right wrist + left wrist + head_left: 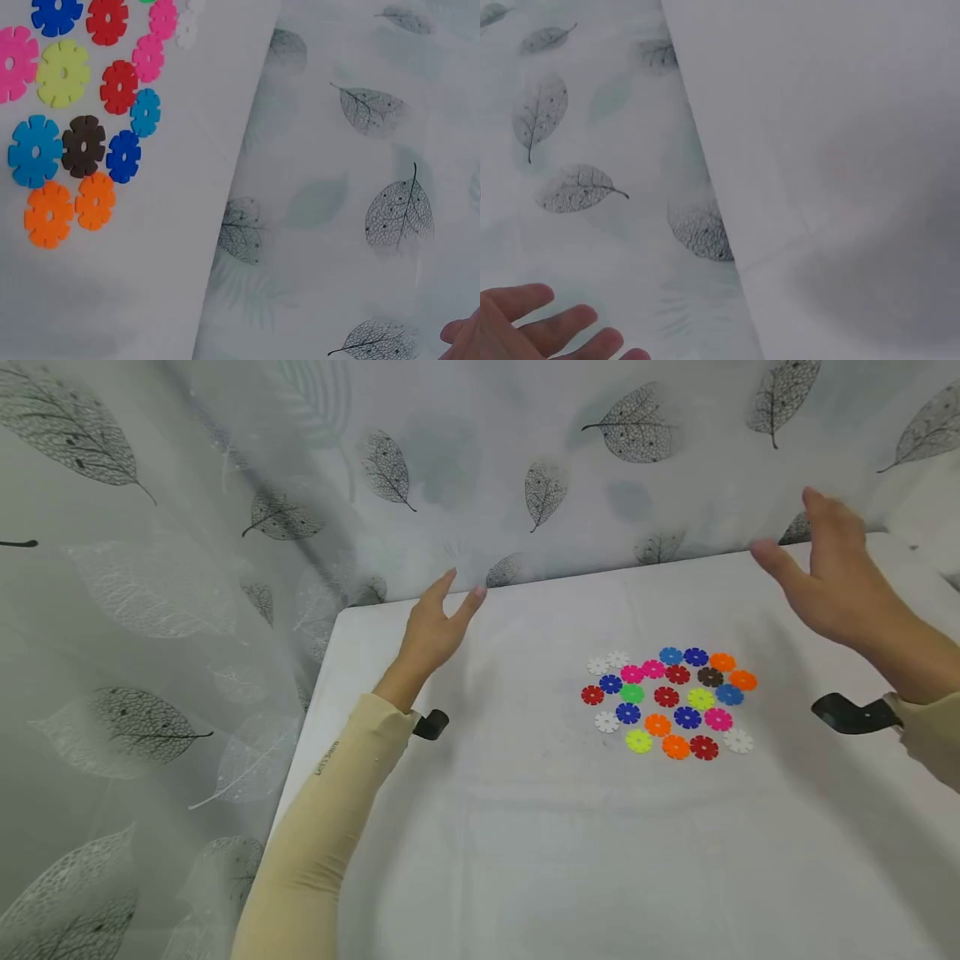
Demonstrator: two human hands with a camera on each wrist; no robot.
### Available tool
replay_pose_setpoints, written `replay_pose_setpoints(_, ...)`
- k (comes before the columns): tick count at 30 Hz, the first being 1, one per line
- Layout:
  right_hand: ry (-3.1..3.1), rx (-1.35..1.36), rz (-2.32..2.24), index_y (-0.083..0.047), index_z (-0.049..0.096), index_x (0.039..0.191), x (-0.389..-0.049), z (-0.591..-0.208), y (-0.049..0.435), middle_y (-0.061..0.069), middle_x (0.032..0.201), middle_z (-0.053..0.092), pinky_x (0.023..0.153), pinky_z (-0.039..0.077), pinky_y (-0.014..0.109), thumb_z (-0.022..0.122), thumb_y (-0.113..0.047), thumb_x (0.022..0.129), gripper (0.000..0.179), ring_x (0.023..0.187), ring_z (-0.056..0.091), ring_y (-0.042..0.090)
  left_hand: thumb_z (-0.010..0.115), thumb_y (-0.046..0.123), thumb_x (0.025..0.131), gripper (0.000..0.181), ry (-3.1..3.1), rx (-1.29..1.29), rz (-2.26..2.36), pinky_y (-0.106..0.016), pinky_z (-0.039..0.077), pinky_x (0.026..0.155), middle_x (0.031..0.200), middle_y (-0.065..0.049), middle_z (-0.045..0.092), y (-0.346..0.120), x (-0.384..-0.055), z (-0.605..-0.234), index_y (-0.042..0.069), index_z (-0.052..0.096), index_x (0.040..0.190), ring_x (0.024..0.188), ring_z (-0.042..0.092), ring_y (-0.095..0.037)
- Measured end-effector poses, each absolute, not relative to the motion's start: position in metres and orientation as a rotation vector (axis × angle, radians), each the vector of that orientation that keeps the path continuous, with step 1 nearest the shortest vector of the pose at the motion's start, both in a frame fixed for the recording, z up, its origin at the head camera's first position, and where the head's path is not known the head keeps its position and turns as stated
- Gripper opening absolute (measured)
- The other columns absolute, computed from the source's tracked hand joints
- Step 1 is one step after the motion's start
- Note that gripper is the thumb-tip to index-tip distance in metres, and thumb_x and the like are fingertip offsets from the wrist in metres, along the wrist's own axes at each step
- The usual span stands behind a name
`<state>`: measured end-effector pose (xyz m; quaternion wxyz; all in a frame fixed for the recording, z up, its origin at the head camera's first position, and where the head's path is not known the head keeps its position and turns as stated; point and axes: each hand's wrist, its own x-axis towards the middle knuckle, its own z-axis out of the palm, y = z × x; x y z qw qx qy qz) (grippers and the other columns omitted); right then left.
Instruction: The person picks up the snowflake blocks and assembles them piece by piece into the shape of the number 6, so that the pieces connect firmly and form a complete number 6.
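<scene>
Many flat, notched plastic discs lie spread in a loose cluster on the white table (525,827), right of its middle. Among them are a green disc (632,693), a brown disc (710,677), a yellow disc (701,698) and a white disc (738,741); others are red, pink, orange and blue. My left hand (433,631) is raised over the table's far left part, fingers extended and holding nothing. To the right of the discs, my right hand (843,577) hovers with thumb and fingers spread, nothing in it. Both hands are apart from the discs.
A pale curtain (465,468) printed with grey leaves hangs behind the table and along its left side. A black strap end (431,724) sticks out at the left wrist, another black piece (855,714) at the right wrist. Both forearms wear beige sleeves (322,827).
</scene>
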<state>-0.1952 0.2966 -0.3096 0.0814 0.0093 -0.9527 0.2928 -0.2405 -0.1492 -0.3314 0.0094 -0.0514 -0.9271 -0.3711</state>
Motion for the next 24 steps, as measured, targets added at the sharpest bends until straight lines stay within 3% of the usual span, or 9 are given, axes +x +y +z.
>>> replay_pose_setpoints(7,-2.807,-0.064,1.148,-0.003,-0.010,0.160,-0.191,-0.318,0.308,0.031,0.163,-0.009,0.105,0.017,0.075,0.032,-0.042,0.110,0.076,0.142,0.014,0.061,0.054,0.059,0.099,0.071,-2.678,-0.022,-1.690,-0.041,0.040,0.109,0.152,-0.002,0.049,-0.135,-0.240,-0.345,0.013,0.047,0.152,0.138,0.046,-0.022)
replay_pose_setpoints(15,-2.875,-0.213,1.421,-0.004,-0.005,0.161,-0.189,-0.341,0.325,0.030,0.164,0.007,0.102,0.030,0.070,0.019,-0.059,0.105,0.082,0.139,0.027,0.056,0.060,0.048,0.100,0.052,-2.626,0.201,-2.025,-0.032,0.051,0.095,0.132,0.002,0.065,-0.113,-0.236,-0.359,0.015,0.062,0.140,0.122,0.059,-0.019)
replay_pose_setpoints(17,-2.904,-0.232,1.431,-0.002,0.000,0.161,-0.188,-0.348,0.327,0.032,0.162,0.013,0.100,0.042,0.061,0.020,-0.062,0.104,0.086,0.137,0.032,0.055,0.063,0.045,0.100,0.050,-2.650,0.197,-2.037,-0.032,0.052,0.093,0.131,0.002,0.066,-0.107,-0.234,-0.365,0.014,0.063,0.139,0.120,0.061,-0.018)
replay_pose_setpoints(19,-2.947,-0.211,1.444,0.001,0.005,0.161,-0.187,-0.354,0.329,0.035,0.158,0.021,0.090,0.054,0.043,0.022,-0.063,0.103,0.087,0.132,0.036,0.055,0.065,0.041,0.099,0.048,-2.696,0.174,-2.030,-0.032,0.052,0.092,0.130,0.002,0.066,-0.100,-0.231,-0.373,0.014,0.064,0.138,0.118,0.061,-0.018)
replay_pose_setpoints(22,-3.026,-0.157,1.434,0.007,0.013,0.158,-0.184,-0.364,0.332,0.037,0.150,0.032,0.069,0.055,0.021,0.026,-0.062,0.104,0.088,0.127,0.041,0.055,0.068,0.036,0.099,0.044,-2.779,0.148,-1.981,-0.034,0.053,0.090,0.128,0.000,0.067,-0.088,-0.225,-0.385,0.013,0.066,0.136,0.113,0.063,-0.020)
replay_pose_setpoints(24,-3.102,-0.117,1.402,0.009,0.018,0.156,-0.182,-0.369,0.332,0.038,0.146,0.037,0.070,0.055,0.021,0.028,-0.061,0.104,0.088,0.125,0.044,0.055,0.070,0.033,0.098,0.039,-2.842,0.135,-1.919,-0.034,0.054,0.087,0.127,-0.001,0.068,-0.082,-0.222,-0.394,0.013,0.070,0.131,0.110,0.064,-0.018)
